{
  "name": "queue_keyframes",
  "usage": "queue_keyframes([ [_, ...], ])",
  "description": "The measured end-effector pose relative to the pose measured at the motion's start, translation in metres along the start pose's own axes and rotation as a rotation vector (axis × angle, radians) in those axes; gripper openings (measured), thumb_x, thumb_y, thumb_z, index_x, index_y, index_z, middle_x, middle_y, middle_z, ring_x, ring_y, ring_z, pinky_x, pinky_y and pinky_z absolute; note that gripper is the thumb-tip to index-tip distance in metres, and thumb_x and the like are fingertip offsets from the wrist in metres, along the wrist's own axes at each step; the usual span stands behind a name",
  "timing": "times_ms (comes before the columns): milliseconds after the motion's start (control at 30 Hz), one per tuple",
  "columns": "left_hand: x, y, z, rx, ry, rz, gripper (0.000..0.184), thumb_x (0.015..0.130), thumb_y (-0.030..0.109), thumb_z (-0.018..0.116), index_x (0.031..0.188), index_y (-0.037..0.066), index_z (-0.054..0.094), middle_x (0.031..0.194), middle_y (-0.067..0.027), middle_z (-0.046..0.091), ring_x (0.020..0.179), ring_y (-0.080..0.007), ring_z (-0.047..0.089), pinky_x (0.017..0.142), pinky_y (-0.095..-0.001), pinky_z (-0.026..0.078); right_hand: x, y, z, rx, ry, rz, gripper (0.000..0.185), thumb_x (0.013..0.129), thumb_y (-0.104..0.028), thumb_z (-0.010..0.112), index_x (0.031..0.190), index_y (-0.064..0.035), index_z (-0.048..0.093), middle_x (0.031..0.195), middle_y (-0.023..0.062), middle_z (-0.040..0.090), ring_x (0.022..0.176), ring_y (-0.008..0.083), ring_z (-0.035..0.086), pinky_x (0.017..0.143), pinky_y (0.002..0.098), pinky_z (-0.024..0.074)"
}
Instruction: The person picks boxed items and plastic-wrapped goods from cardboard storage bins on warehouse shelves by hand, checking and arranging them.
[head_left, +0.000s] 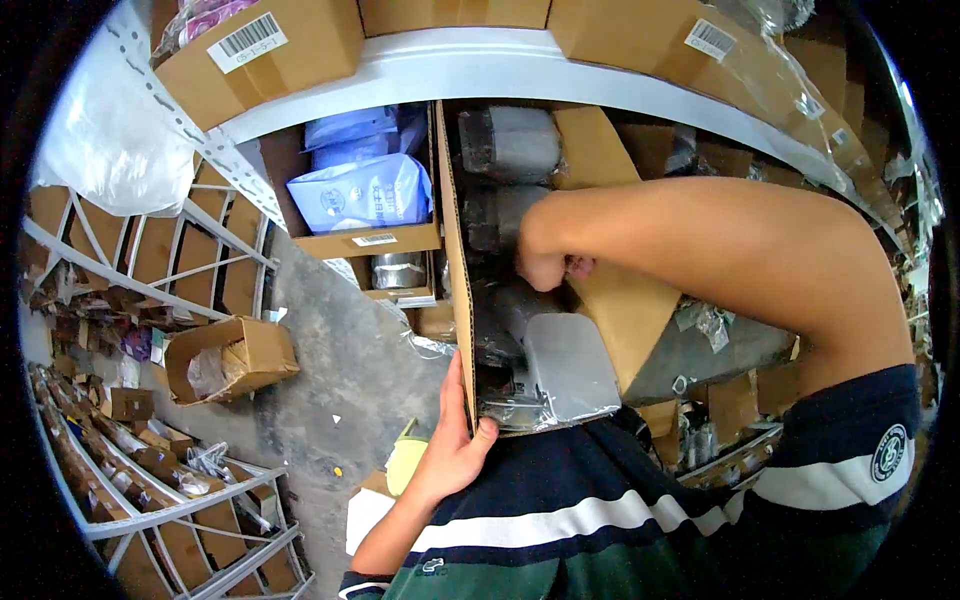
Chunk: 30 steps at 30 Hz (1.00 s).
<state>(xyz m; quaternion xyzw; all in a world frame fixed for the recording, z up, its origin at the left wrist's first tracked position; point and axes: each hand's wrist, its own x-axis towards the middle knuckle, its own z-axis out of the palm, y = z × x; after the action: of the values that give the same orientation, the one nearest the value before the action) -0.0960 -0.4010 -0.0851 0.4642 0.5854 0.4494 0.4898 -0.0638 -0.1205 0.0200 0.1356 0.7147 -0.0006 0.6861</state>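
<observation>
An open cardboard box (630, 300) is held against my body, its right flap folded outward. Inside it lie several dark and grey items in clear plastic, among them a wrapped grey item (525, 142) at the far end and a grey flat-faced item (572, 365) at the near end. My left hand (462, 452) grips the near left corner of the box, fingers along the outer wall and thumb at the edge. Over the middle of the contents, my right hand (548, 245) reaches in with curled fingers; what they hold, if anything, is hidden.
Left of the box, a shelf carton (340, 243) holds blue printed packages (362, 192). Labelled cartons (270, 75) stand on the white shelf beam (440, 65) above. An open carton (240, 360) sits on the concrete floor (330, 400), near metal racks (190, 520). A yellow-green object (404, 462) is beside my left forearm.
</observation>
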Motion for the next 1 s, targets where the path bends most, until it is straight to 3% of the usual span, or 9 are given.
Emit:
queue_keyframes([
  [167, 0.0, -0.002, 0.0, -0.01, 0.018, -0.006, 0.088, 0.097, 0.041, 0.054, 0.155, 0.001, 0.001, 0.159, -0.0232, 0.014, 0.147, -0.0347, 0.017, 0.119, -0.0407, 0.016, -0.032, 0.002, 0.002, 0.04, 0.088, -0.02, 0.024, 0.077, -0.005, 0.046, 0.085, 0.004, 0.066, 0.09, 0.018, 0.066, 0.071, 0.0294, 0.062, 0.066, 0.0441, 0.0487],
  [367, 0.0, 0.002, 0.001, -0.016, 0.031, 0.003, 0.083, 0.097, 0.031, 0.054, 0.155, 0.0, 0.003, 0.159, -0.0224, 0.016, 0.147, -0.0332, 0.018, 0.119, -0.04, 0.016, -0.115, -0.002, 0.043, 0.141, 0.618, -0.37, 0.036, 0.082, -0.028, 0.069, 0.102, 0.0021, 0.067, 0.102, 0.0245, 0.068, 0.096, 0.04, 0.065, 0.084, 0.0478, 0.0521],
  [433, 0.0, 0.006, 0.001, -0.029, 0.026, -0.024, 0.082, 0.096, 0.027, 0.053, 0.155, 0.0, 0.003, 0.159, -0.0225, 0.017, 0.147, -0.0333, 0.018, 0.119, -0.0401, 0.016, -0.117, -0.016, 0.073, -0.002, 0.653, -0.439, 0.048, 0.079, -0.022, 0.072, 0.121, -0.0028, 0.058, 0.119, 0.0188, 0.062, 0.108, 0.0359, 0.061, 0.092, 0.0444, 0.0504],
  [500, 0.0, 0.007, 0.0, -0.024, 0.021, -0.038, 0.081, 0.097, 0.028, 0.053, 0.155, 0.0, 0.004, 0.158, -0.0222, 0.017, 0.147, -0.0329, 0.018, 0.119, -0.0399, 0.016, -0.089, -0.021, 0.119, -0.144, 1.094, -0.561, 0.051, 0.08, -0.02, 0.068, 0.128, -0.0089, 0.055, 0.122, 0.0121, 0.061, 0.116, 0.0293, 0.057, 0.091, 0.0399, 0.0484],
  [600, -0.002, 0.007, 0.002, -0.049, 0.018, -0.074, 0.081, 0.098, 0.03, 0.053, 0.155, -0.001, 0.004, 0.159, -0.0215, 0.017, 0.147, -0.0318, 0.018, 0.119, -0.0393, 0.016, -0.066, -0.034, 0.128, -0.193, 1.221, -0.569, 0.034, 0.08, -0.019, 0.063, 0.113, -0.0122, 0.064, 0.112, 0.0068, 0.063, 0.112, 0.0234, 0.057, 0.087, 0.033, 0.0453],
  [733, -0.001, 0.017, 0.003, -0.098, 0.016, -0.121, 0.079, 0.1, 0.034, 0.051, 0.154, -0.002, 0.006, 0.159, -0.0208, 0.017, 0.147, -0.0294, 0.017, 0.119, -0.038, 0.014, -0.083, -0.035, 0.109, -0.464, 1.321, -0.427, 0.008, 0.079, -0.018, 0.061, 0.08, -0.0123, 0.067, 0.099, 0.0051, 0.06, 0.099, 0.0212, 0.056, 0.084, 0.0293, 0.0448],
  [833, -0.003, 0.001, 0.003, -0.069, 0.028, -0.085, 0.077, 0.101, 0.032, 0.05, 0.154, -0.002, 0.007, 0.159, -0.021, 0.017, 0.148, -0.0296, 0.017, 0.119, -0.0376, 0.013, -0.084, -0.018, 0.105, -0.259, 1.302, -0.504, 0.014, 0.076, -0.014, 0.065, 0.089, -0.0078, 0.066, 0.096, 0.0073, 0.061, 0.101, 0.0233, 0.058, 0.084, 0.0343, 0.0498],
  [900, -0.005, -0.002, 0.003, -0.066, 0.033, -0.098, 0.077, 0.1, 0.031, 0.05, 0.154, -0.002, 0.007, 0.159, -0.0208, 0.016, 0.148, -0.0298, 0.016, 0.119, -0.0376, 0.013, -0.122, -0.006, 0.083, 0.058, 0.932, -0.402, 0.037, 0.07, -0.002, 0.069, 0.102, 0.0044, 0.051, 0.093, 0.0201, 0.064, 0.089, 0.0393, 0.066, 0.076, 0.0484, 0.0542],
  [1000, -0.005, -0.002, 0.002, -0.056, 0.027, -0.098, 0.077, 0.1, 0.028, 0.051, 0.154, -0.002, 0.006, 0.16, -0.0207, 0.015, 0.148, -0.0302, 0.016, 0.119, -0.0377, 0.013, -0.124, 0.018, 0.064, 0.104, 1.123, -0.336, 0.039, 0.069, -0.005, 0.066, 0.1, 0.005, 0.044, 0.08, 0.0246, 0.065, 0.077, 0.0458, 0.065, 0.067, 0.0517, 0.0525],
])
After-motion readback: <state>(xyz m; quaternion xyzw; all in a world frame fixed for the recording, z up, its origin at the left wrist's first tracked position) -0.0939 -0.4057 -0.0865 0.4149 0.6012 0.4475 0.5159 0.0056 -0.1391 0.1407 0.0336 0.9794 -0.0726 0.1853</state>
